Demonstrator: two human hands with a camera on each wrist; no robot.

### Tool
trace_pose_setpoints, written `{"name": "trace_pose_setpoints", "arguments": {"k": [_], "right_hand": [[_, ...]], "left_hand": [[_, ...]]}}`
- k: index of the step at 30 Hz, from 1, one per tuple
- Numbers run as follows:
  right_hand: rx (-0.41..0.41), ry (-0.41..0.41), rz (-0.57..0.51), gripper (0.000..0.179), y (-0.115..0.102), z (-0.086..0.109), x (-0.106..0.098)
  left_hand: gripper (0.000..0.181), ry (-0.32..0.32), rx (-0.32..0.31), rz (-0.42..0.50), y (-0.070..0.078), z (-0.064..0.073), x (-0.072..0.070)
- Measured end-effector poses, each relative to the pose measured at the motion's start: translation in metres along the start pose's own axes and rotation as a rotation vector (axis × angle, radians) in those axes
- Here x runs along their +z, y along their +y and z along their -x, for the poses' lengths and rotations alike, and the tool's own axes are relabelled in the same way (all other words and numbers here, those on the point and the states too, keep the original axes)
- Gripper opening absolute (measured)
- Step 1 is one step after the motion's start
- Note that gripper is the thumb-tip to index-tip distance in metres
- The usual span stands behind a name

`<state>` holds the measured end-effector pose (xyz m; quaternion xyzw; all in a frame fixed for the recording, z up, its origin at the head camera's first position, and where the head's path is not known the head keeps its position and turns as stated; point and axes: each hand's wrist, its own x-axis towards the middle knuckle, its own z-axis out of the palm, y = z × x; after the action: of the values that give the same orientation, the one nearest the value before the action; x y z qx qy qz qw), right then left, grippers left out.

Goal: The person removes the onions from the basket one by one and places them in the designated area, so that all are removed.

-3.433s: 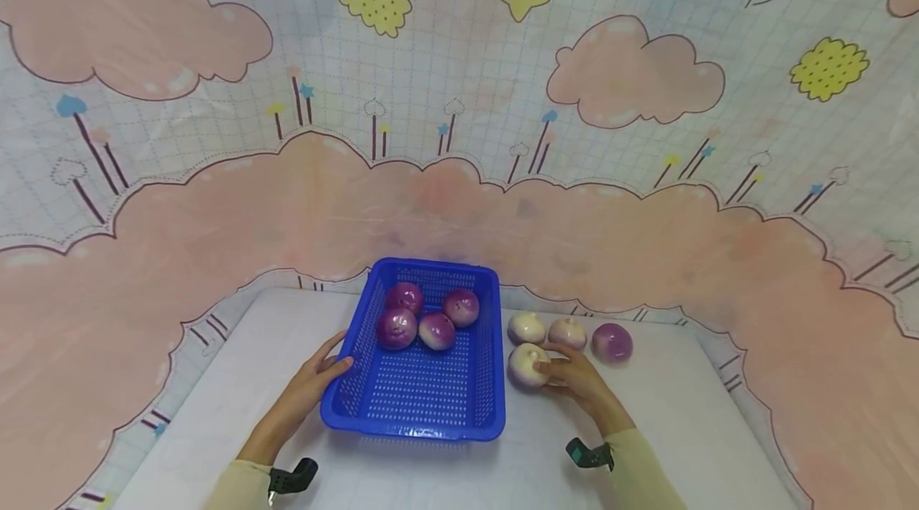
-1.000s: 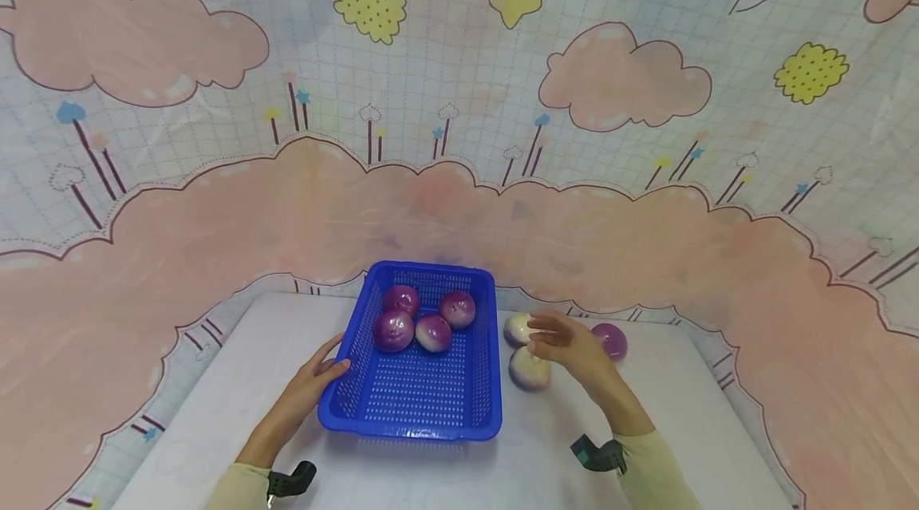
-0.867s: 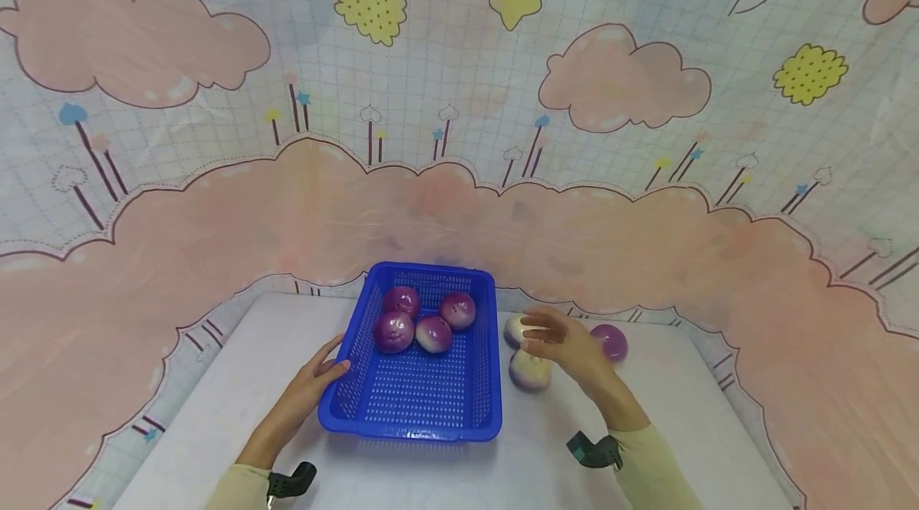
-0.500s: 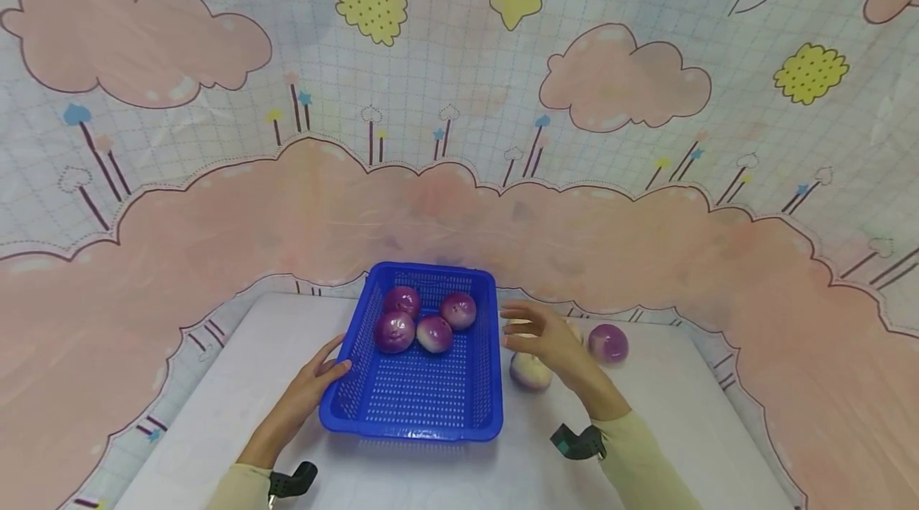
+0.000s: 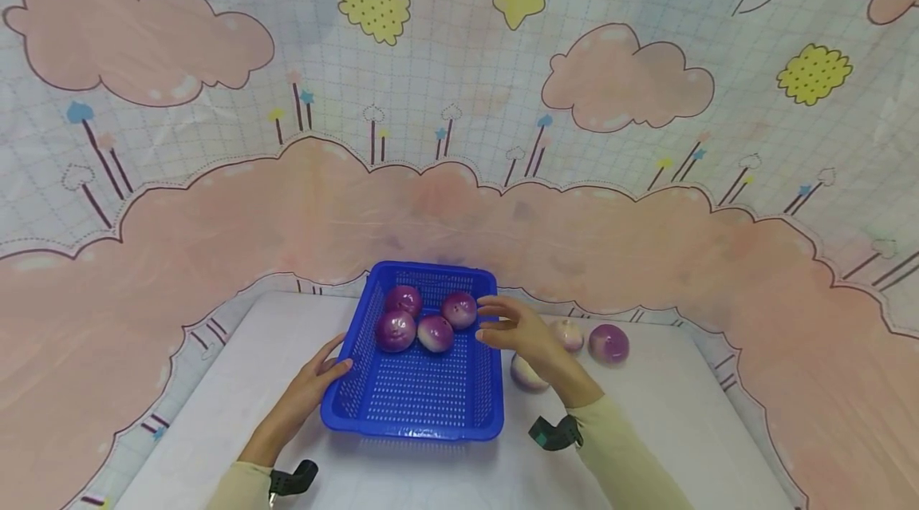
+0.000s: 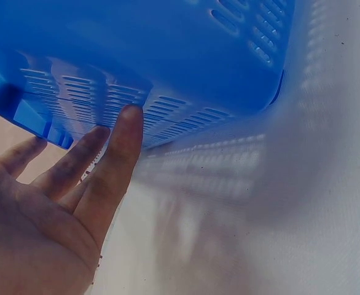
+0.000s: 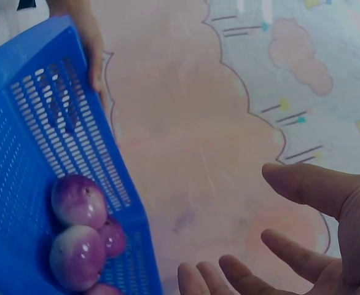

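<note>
The left hand (image 5: 317,376) grips the blue basket (image 5: 412,431); the wide-spread, empty right hand (image 5: 520,328) should gently cup the nearest turnip (image 5: 457,310).

- Head view: right hand (image 5: 520,330) and wrist covered the upper part of the nearer pale bulb (image 5: 530,377); the farther pale bulb (image 5: 571,335) was partly masked too.
- Left hand (image 5: 314,376): some fingers out of sight below the rim of the blue basket (image 5: 409,432).
- Left sleeve (image 5: 238,488) and right sleeve (image 5: 632,466) cut off by the bottom edge.
- Left wrist view: basket ran off the top.
- Right wrist view: one purple bulb (image 7: 114,238) was half hidden; another purple bulb (image 7: 103,290) was cut off at the bottom.
</note>
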<state>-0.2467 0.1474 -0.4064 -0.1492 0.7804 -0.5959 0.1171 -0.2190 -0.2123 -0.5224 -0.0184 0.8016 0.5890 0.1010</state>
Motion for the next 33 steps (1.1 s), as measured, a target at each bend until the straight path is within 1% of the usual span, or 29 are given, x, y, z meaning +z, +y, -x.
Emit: {"name": "trace_pose_setpoints", "arguments": {"k": [5,12,23,28,33], "right_hand": [[0.052,0.012,-0.03,0.062,-0.003,-0.009,0.012],[0.086,-0.016,-0.076,0.065,-0.003,-0.024,0.027],[0.145,0.049,-0.052,0.064,-0.005,-0.049,0.045],[0.163,0.093,-0.02,0.066,-0.001,-0.059,0.05],[0.174,0.111,-0.001,0.069,0.002,-0.068,0.056]], "left_hand": [[0.072,0.002,-0.003,-0.004,0.001,0.0,0.0],[0.07,-0.003,-0.001,0.004,0.001,0.0,0.0],[0.071,0.004,-0.011,-0.002,0.002,-0.001,0.001],[0.071,-0.006,-0.01,-0.006,0.001,-0.001,0.001],[0.072,0.002,-0.009,-0.018,0.001,-0.002,0.001]]}}
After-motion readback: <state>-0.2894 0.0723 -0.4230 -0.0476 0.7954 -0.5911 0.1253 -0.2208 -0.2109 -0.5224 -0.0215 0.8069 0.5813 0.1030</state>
